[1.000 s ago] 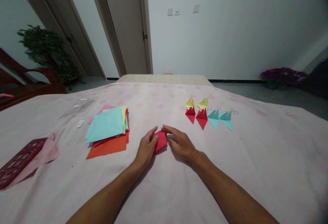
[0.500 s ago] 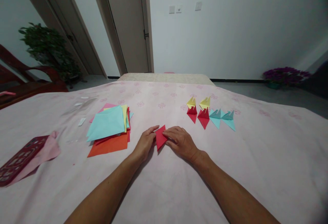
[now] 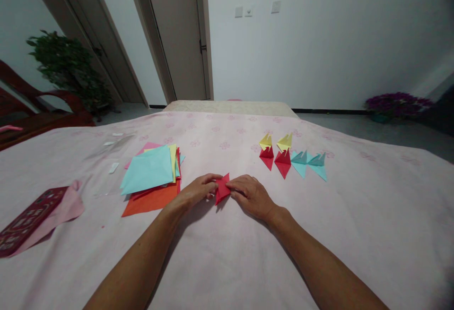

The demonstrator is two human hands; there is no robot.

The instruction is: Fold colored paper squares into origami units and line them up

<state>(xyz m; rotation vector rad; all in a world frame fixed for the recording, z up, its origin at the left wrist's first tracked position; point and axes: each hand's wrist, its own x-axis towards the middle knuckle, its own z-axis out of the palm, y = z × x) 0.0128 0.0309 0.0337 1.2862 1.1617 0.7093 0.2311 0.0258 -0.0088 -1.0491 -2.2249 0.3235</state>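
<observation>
Between my two hands is a small folded piece of red paper (image 3: 222, 190), roughly diamond-shaped, with a flap showing at its near end. My left hand (image 3: 202, 188) grips its left side, fingers closed around the edge. From the right, my right hand (image 3: 252, 195) pinches the other edge between thumb and fingers. To the right lie finished-looking folded paper birds: two yellow birds (image 3: 284, 142), two red birds (image 3: 283, 162) and two light blue birds (image 3: 318, 164). A stack of coloured paper sheets (image 3: 147, 170), light blue on top, lies left of my left hand.
A pink flowered cloth (image 3: 227, 262) covers the table. At the left lie a dark red patterned packet (image 3: 31, 220) on a pink piece and clear plastic wrappers (image 3: 108, 170) with white labels. Past the far edge stands a pale surface (image 3: 230, 107).
My left hand has turned flatter and its forearm has shifted left. The red paper's near end has changed shape, with a flap now bent. My right hand has barely moved.
</observation>
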